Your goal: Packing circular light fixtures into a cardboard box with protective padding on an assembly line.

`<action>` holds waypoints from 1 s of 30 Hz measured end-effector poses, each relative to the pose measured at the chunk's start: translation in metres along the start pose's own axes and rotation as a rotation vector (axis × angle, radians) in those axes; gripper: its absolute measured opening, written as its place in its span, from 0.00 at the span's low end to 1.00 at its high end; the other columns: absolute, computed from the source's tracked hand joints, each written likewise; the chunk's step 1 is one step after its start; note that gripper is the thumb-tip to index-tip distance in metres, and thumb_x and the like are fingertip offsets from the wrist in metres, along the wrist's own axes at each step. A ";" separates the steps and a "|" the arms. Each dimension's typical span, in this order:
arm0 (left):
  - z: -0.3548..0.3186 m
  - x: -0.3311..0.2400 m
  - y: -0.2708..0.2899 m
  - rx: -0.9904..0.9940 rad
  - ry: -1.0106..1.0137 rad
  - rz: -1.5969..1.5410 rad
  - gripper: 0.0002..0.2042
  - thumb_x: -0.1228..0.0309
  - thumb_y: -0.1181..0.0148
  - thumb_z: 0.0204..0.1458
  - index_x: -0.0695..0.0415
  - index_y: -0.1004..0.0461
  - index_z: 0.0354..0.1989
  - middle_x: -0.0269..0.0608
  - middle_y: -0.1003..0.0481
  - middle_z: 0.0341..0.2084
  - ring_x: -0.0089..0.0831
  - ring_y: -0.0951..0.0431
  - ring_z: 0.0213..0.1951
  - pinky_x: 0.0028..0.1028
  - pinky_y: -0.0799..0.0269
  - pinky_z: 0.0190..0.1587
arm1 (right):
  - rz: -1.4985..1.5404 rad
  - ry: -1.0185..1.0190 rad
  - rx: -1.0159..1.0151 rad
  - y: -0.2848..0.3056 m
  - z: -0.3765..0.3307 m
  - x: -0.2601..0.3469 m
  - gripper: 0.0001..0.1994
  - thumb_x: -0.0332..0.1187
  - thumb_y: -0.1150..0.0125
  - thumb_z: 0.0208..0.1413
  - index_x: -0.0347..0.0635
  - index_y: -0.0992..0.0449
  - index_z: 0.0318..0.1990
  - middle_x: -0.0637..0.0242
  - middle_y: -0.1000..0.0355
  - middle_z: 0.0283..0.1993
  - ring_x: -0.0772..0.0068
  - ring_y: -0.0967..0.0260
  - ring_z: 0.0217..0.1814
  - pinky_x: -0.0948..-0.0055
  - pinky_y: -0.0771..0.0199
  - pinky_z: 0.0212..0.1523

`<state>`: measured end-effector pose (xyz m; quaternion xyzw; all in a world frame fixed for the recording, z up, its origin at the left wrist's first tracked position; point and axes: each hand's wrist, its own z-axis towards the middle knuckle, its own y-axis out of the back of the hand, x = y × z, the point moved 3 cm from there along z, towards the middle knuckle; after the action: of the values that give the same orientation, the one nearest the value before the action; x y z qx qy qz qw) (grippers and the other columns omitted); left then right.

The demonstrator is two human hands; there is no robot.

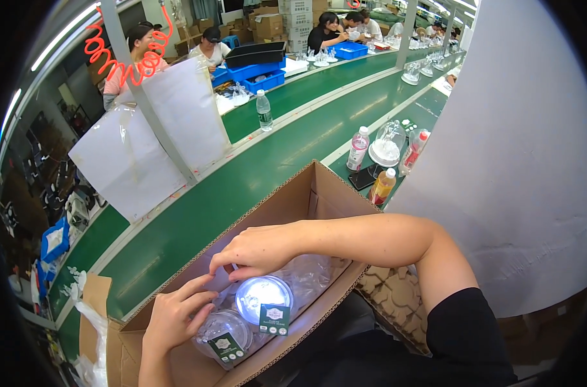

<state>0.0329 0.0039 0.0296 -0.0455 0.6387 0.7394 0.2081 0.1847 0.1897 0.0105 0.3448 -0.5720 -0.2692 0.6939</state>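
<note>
**One head-worn fisheye, looking down into the box**

There is a single view. The camera sits on the person's head and tilts down and forward onto the open cardboard box (306, 193), which lies close beneath it. Both forearms enter from the lower edge, below the box. Beyond the box, the green counter (254, 168) runs away toward the upper right, its straight edges bowed by the lens. A dark round border rings the picture. To the right of the box, a pale wall fills the frame.
</note>
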 end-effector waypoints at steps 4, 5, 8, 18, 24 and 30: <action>0.001 0.002 -0.003 0.046 0.015 0.003 0.09 0.72 0.30 0.51 0.53 0.15 0.41 0.38 0.19 0.57 0.32 0.15 0.29 0.29 0.20 0.31 | 0.001 0.041 -0.007 -0.002 0.002 -0.007 0.16 0.36 0.39 0.67 0.43 0.24 0.59 0.52 0.18 0.47 0.49 0.19 0.46 0.52 0.20 0.48; 0.000 0.002 -0.004 0.057 0.020 -0.002 0.10 0.74 0.30 0.50 0.53 0.15 0.42 0.39 0.20 0.57 0.32 0.15 0.28 0.29 0.20 0.31 | -0.003 0.056 -0.016 -0.002 0.002 -0.006 0.16 0.36 0.39 0.67 0.43 0.23 0.59 0.52 0.18 0.47 0.48 0.19 0.45 0.52 0.20 0.48; 0.000 0.004 -0.004 0.022 0.020 -0.014 0.08 0.70 0.29 0.52 0.52 0.14 0.40 0.35 0.19 0.56 0.32 0.15 0.28 0.30 0.20 0.30 | 0.005 0.047 -0.007 0.000 0.001 -0.004 0.16 0.35 0.39 0.67 0.43 0.23 0.59 0.52 0.18 0.46 0.48 0.19 0.45 0.52 0.20 0.48; -0.003 0.003 -0.006 0.048 0.009 -0.011 0.08 0.72 0.29 0.51 0.52 0.15 0.40 0.38 0.19 0.56 0.31 0.16 0.26 0.29 0.21 0.29 | -0.014 -0.012 0.080 -0.006 -0.002 -0.001 0.19 0.36 0.40 0.67 0.45 0.27 0.63 0.56 0.18 0.48 0.49 0.20 0.48 0.51 0.20 0.50; -0.003 0.001 -0.008 0.030 -0.016 0.018 0.08 0.71 0.29 0.51 0.52 0.15 0.39 0.37 0.19 0.56 0.32 0.16 0.26 0.30 0.22 0.29 | 0.003 -0.025 0.108 -0.007 -0.002 -0.002 0.19 0.37 0.40 0.68 0.45 0.28 0.64 0.57 0.18 0.48 0.48 0.20 0.48 0.50 0.21 0.50; -0.002 0.001 -0.008 0.050 0.001 0.022 0.08 0.71 0.29 0.51 0.52 0.15 0.40 0.38 0.20 0.57 0.33 0.16 0.28 0.31 0.21 0.31 | 0.003 -0.036 0.106 -0.007 -0.003 -0.004 0.19 0.36 0.41 0.68 0.46 0.29 0.65 0.57 0.18 0.47 0.48 0.20 0.47 0.51 0.21 0.50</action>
<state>0.0341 0.0026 0.0212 -0.0334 0.6575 0.7255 0.2006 0.1866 0.1885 0.0022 0.3757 -0.5983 -0.2436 0.6645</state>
